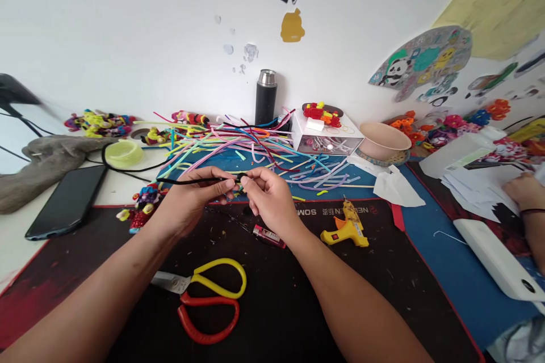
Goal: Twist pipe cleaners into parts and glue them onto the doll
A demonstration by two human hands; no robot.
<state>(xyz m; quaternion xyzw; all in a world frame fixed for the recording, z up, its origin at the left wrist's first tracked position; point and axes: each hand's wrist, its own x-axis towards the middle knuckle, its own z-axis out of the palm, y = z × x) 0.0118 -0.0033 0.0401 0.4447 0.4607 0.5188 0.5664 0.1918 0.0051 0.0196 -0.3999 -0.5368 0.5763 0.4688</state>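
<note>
left hand [198,190] & right hand [270,198] both pinch the black fuzzy stem [191,182], thumb vs. fingers, tips close together; stem sits btwn them, its dark bunched bit right at the right fingertips. to do this well, imo: steady w/ left close to the bunch, let right do the fine work, small moves, no hard tugs, else it'll prob. kink. long axis approx. level, side to side; bunched part points toward right hand, the rest runs out left across left hand, far tip unclear. scissors [187,285] below grip, glue gun [347,231] off right.
</note>
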